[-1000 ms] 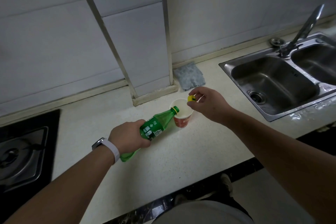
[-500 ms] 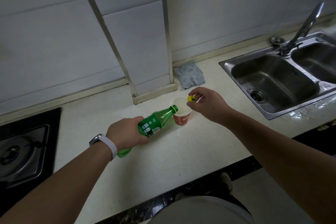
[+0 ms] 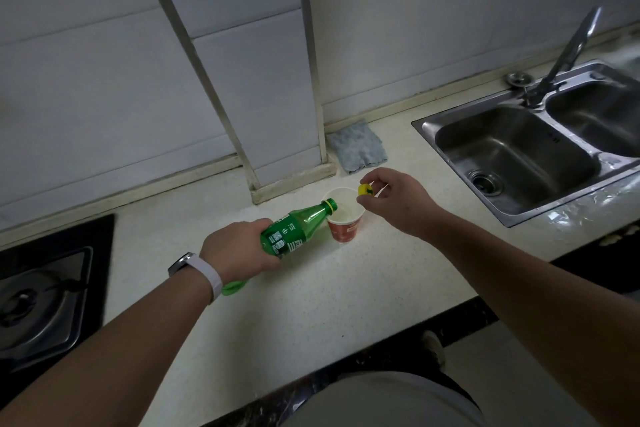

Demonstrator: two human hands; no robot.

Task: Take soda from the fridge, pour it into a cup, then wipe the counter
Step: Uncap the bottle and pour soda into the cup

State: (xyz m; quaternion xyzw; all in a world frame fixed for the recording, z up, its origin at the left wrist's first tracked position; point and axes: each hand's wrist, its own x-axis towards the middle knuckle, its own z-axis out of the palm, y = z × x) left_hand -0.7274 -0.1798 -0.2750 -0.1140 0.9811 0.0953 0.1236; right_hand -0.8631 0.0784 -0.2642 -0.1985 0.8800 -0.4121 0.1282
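My left hand (image 3: 239,248) grips a green soda bottle (image 3: 294,230) tilted almost flat, its open mouth over the rim of a red and white paper cup (image 3: 343,222). The cup stands on the pale counter (image 3: 311,305) and holds clear liquid. My right hand (image 3: 398,206) hovers just right of the cup, pinching the yellow bottle cap (image 3: 365,189) between thumb and fingers. A grey cloth (image 3: 356,146) lies folded against the wall behind the cup.
A steel double sink (image 3: 512,156) with a tap (image 3: 564,59) takes up the right side. A black gas hob (image 3: 45,291) sits at the left. A tiled wall column (image 3: 277,87) juts onto the counter behind the cup. The counter's front edge runs below my arms.
The bottle's base has risen slightly, so the bottle lies flatter over the cup. My left hand shifted a little to the left along with it. My right hand holds its place.
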